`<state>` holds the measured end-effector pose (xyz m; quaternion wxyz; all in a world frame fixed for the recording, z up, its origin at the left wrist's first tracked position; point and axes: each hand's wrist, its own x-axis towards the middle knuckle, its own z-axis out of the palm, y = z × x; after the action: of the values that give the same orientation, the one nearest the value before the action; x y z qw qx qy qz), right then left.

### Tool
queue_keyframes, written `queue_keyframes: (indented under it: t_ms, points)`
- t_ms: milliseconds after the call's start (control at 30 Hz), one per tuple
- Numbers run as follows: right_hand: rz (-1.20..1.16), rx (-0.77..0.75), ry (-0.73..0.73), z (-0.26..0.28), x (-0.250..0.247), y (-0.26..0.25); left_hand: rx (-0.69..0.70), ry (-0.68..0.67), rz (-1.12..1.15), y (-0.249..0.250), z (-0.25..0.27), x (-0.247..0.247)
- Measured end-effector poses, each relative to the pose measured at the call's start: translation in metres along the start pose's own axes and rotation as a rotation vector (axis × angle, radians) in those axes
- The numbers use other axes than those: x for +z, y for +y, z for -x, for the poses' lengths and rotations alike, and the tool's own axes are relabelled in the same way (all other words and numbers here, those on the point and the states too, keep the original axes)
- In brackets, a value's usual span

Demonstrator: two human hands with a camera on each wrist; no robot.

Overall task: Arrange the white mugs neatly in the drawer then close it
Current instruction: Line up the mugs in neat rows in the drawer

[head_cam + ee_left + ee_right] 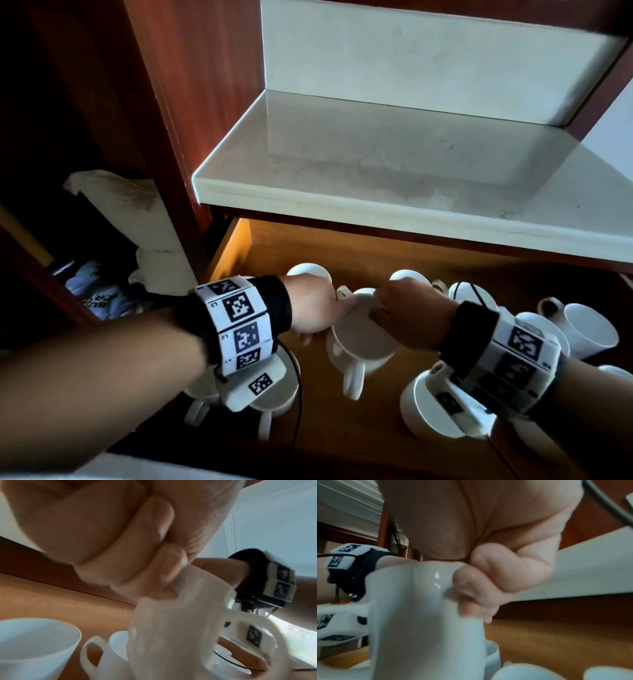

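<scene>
Several white mugs stand in the open wooden drawer. Both my hands hold one white mug at the drawer's middle, its handle pointing toward me. My left hand pinches its rim from the left, and my right hand pinches the rim from the right. The left wrist view shows the held mug with the left fingers curled over its rim, just above another mug. Seen from the right wrist, the right fingers curl over the rim of the same mug.
More mugs stand at the drawer's back, under my left wrist and under my right wrist. One mug lies on its side at the right. A pale stone countertop overhangs the drawer's back. A wooden cabinet wall rises on the left.
</scene>
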<state>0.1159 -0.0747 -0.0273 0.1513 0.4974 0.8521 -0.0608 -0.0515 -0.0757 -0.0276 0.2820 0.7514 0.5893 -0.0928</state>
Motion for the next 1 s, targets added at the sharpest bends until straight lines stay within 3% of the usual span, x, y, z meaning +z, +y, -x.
queue_keyframes:
  t_ms: [100,233,567,1000]
  points:
    - [0.05,-0.024,-0.173,-0.008,0.029,-0.01,0.009,0.079,-0.018,-0.003,0.003,-0.008]
    - [0.083,-0.061,-0.299,-0.024,0.056,-0.023,0.024,0.216,0.036,-0.018,0.001,-0.012]
    - [-0.029,-0.002,-0.366,-0.041,0.069,-0.04,0.02,0.185,-0.038,-0.044,0.003,-0.002]
    - [-0.163,-0.003,-0.413,-0.037,0.069,-0.042,0.045,0.108,-0.104,-0.028,0.004,0.001]
